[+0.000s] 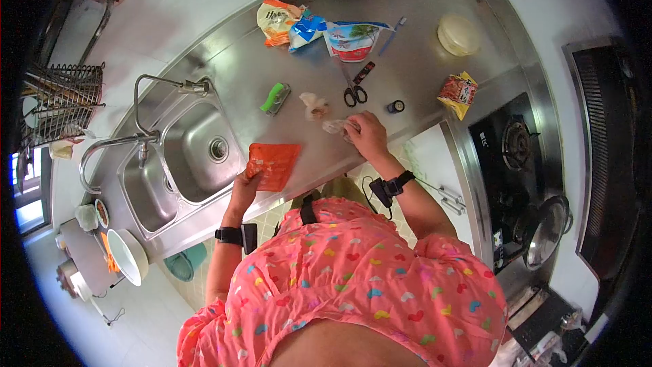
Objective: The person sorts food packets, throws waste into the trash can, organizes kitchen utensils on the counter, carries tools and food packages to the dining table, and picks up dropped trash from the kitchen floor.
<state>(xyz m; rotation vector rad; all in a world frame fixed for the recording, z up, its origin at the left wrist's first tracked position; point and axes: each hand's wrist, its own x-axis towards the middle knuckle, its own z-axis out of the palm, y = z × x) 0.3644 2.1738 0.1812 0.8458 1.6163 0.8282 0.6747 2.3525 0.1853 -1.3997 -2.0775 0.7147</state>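
My left hand (247, 185) grips the lower left edge of a flat orange packet (274, 166) at the counter's front edge. To its right, my right hand (367, 134) has its fingers closed on a small clear plastic bag (335, 126) at the counter surface. A crumpled whitish bag (314, 107) lies just left of that. Beyond my right hand are black-handled scissors (354, 95) and a small dark round object (396, 107). A green-and-grey tool (274, 98) rests behind the orange packet.
Colourful food bags (353, 39) lie at the back of the steel counter (415, 13), beside a blue toothbrush-like stick (394, 35). A yellow-red packet (459, 94) and a round pale container (458, 35) sit at right, near the stove (492, 170). A double sink (197, 149) is at left.
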